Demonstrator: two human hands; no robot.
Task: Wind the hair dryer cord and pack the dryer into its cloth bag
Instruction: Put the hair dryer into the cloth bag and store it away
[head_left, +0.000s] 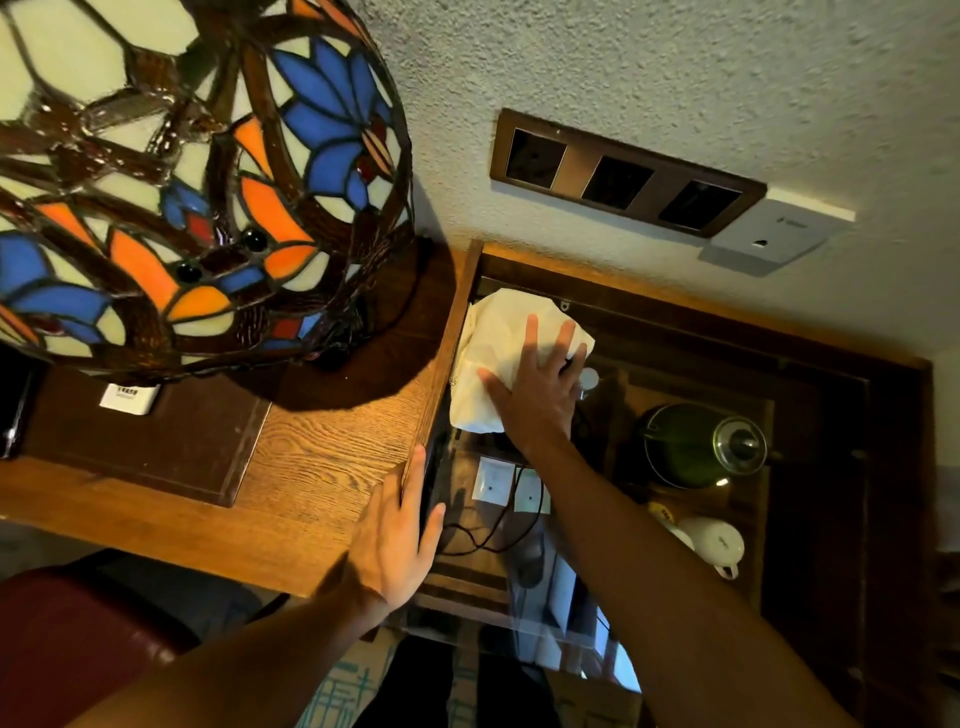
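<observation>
Cloth bag (511, 358): cream, crumpled, soft; laid on the glass shelf (675, 364) against the desk's side.
Right hand (540, 384): spread flat, pressed on the bag.
Left hand (395, 540): flat, fingers curled over the grained wooden desk (322, 447) edge.
Kettle (701, 447): three o'clock of the bag, well apart.

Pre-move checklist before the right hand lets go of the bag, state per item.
1. Right hand flat on the cloth bag, fingers spread: ok.
2. Bag lies on the glass top beside the desk edge: ok.
3. Dryer fully inside: cannot tell, a dark part shows under the fingertips.
4. Cord wound: cannot tell, hidden.
5. Bag closed: cannot tell.
6. Left hand braced on the desk edge, holding nothing: ok.
</observation>
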